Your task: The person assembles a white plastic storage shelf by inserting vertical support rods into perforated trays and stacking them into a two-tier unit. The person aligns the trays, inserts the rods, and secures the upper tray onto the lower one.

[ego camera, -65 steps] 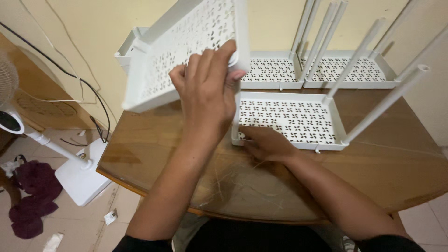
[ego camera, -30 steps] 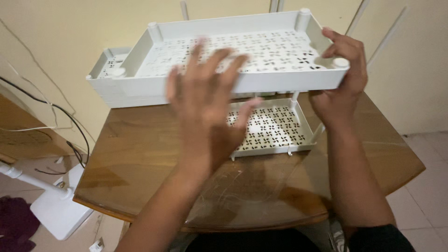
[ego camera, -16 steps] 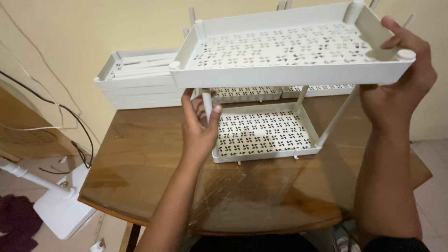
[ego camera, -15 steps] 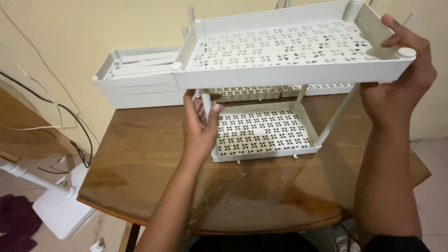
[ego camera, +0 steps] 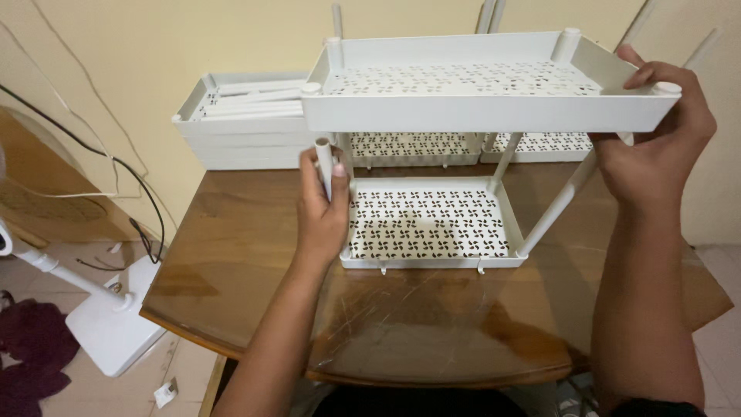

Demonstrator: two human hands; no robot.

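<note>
My right hand (ego camera: pixel 656 147) grips the right end of a white perforated plastic shelf tray (ego camera: pixel 478 112), held level above a second white tray (ego camera: pixel 432 259) that rests on the wooden table. White poles rise from the lower tray's corners toward the upper one. My left hand (ego camera: pixel 323 208) is closed around the front-left pole (ego camera: pixel 324 158), whose open top sits just below and left of the upper tray's front-left corner. The front-right pole (ego camera: pixel 559 205) slants up to the tray's right end under my right hand.
A stack of white trays with loose poles on top (ego camera: pixel 239 127) stands at the back left against the yellow wall. Two more trays with poles (ego camera: pixel 540 147) sit behind. A fan base (ego camera: pixel 108 324), cables and dark cloth (ego camera: pixel 27 347) lie on the floor at left.
The upper tray was lifted by my left hand, passed to my right, and levelled over the lower tray. My left hand took the front-left pole, and the tray has come lower.
</note>
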